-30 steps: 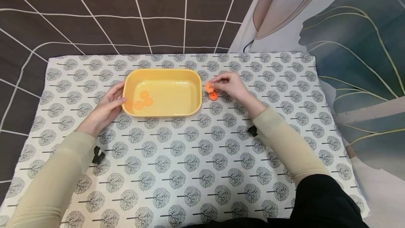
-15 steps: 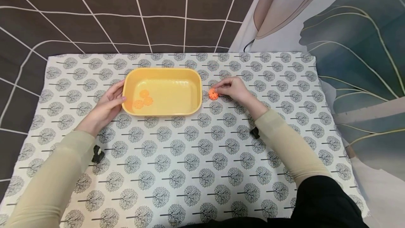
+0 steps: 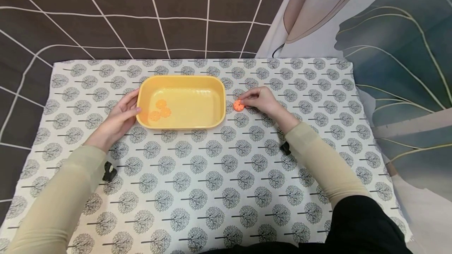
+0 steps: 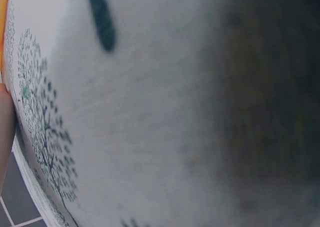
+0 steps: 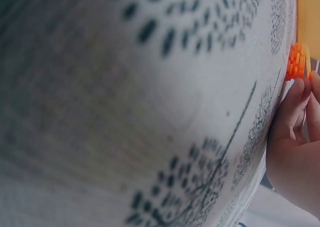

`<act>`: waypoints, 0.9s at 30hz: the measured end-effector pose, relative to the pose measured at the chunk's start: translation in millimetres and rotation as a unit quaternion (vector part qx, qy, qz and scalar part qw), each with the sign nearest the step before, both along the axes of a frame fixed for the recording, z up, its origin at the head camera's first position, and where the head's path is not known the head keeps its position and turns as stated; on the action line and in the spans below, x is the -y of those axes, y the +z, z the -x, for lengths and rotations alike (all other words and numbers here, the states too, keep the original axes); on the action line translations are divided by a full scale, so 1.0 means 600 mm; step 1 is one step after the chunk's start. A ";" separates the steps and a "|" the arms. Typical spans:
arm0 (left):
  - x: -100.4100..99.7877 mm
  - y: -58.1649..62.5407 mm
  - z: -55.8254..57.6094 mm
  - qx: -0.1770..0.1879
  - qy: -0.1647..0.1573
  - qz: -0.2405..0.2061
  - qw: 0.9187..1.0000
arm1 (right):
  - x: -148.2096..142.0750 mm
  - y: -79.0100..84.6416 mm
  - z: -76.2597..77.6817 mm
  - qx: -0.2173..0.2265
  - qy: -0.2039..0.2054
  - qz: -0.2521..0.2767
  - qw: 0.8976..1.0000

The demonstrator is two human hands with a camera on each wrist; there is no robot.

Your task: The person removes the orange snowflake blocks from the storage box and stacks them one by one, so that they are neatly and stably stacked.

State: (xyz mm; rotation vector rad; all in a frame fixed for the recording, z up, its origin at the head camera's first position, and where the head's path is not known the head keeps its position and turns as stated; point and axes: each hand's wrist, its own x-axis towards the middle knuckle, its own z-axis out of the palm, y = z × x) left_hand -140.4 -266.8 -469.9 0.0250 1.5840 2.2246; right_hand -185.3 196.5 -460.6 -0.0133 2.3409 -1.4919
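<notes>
A yellow plastic tub (image 3: 190, 124) stands at the back of the table, left of centre. My left hand (image 3: 118, 118) holds its left end, thumb at the rim and fingers along the outer wall. Several flat orange notched discs (image 3: 161, 104) lie inside, toward the left. Right of the tub, my right hand (image 3: 259, 100) pinches an orange notched disc (image 3: 238, 105) between thumb and fingertips. In the right wrist view this lighter disc sits at the top of a small orange stack (image 5: 295, 62). The left wrist view mostly shows cloth, with a sliver of the hand (image 4: 5, 127).
White cloth printed with grey trees (image 3: 197, 199) covers the table. A dark grid-patterned fabric (image 3: 176, 11) hangs behind the back edge, and a leaf-print curtain (image 3: 399, 69) on the right. Small black wrist cameras (image 3: 110, 172) sit under both forearms.
My right hand has moved slightly down, bringing the lighter orange disc from beside the other orange disc to directly over it. The left hand and the tub have stayed in place.
</notes>
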 end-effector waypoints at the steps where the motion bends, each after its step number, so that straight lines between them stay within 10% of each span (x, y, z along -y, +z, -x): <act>1: 0.000 0.000 0.000 0.000 0.000 0.000 1.000 | 0.000 0.000 0.000 -0.001 0.001 -0.003 1.000; 27: -0.002 0.000 -0.001 -0.004 -0.004 -0.004 1.000 | 0.000 0.014 0.007 -0.014 0.018 -0.009 1.000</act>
